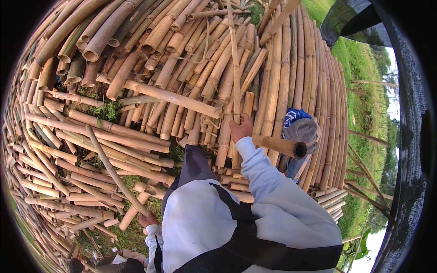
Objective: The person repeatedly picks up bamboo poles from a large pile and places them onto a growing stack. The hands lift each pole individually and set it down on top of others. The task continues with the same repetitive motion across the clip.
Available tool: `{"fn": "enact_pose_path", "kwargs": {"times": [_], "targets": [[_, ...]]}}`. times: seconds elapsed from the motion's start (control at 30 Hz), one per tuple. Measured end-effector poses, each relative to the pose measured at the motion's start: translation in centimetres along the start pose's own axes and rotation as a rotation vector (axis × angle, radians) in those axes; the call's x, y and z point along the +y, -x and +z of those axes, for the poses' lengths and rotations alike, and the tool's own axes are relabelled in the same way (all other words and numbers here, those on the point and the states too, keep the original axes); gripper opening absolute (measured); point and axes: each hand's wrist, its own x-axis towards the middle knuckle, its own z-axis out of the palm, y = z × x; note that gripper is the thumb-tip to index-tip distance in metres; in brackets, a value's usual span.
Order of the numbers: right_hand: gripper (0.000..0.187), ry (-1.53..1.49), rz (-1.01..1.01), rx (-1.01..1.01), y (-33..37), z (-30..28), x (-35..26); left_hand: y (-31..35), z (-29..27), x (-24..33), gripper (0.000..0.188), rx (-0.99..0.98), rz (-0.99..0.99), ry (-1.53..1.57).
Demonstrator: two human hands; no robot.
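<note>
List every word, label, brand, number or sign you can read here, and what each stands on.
No text can be read.
Blue cloth: white markings, too small and creased to read.
Thin pole in the left hand: no lettering visible.
Long strip in the right hand: none visible.
Pale sweatshirt and black straps: none visible.

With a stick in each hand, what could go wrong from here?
The long stick in the right hand reaches over piled bamboo and might snag there. The other stick, in the left hand, could likewise catch on the bamboo it crosses. The dark-mouthed tube beside the right sleeve may roll if bumped.
</note>
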Motion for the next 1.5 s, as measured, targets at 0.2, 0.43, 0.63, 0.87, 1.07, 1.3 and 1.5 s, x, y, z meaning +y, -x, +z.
{"fn": "enact_pose_path", "kwargs": {"times": [0.2, 0.43, 0.63, 0.87, 1.07, 1.3, 1.5], "targets": [[0.034, -0.25, 0.116, -0.06, 9.6, -6.5, 4.0, -3.7, -1.3, -3.1, 0.018, -0.007, -0.015, 0.07], [0.038, -0.144, 0.194, 0.082, 21.2, -15.5, 7.7, -8.1, -1.9, -4.4, 0.014, -0.007, -0.031, 0.005], [0.041, -0.382, 0.236, 0.067, 28.3, -19.2, 6.6, -9.9, -1.7, -4.0, 0.016, -0.064, 0.009, -0.026], [0.033, -0.256, 0.228, 0.277, 31.3, -22.7, 8.7, -6.7, 0.0, -1.0, 0.031, -0.126, 0.093, -0.407], [0.035, -0.102, 0.289, 0.485, 30.7, -25.2, 16.5, -5.1, 0.8, -0.4, 0.027, -0.102, 0.111, -0.385], [0.038, 0.337, 0.459, 0.652, 24.1, -36.5, 26.0, -4.8, 0.8, 0.3, 0.02, -0.208, 0.095, -0.28], [0.102, 0.724, 0.426, 0.817, 8.1, -45.3, 27.3, -8.2, -1.2, -1.7, 0.017, -0.179, -0.022, -0.136]]}}
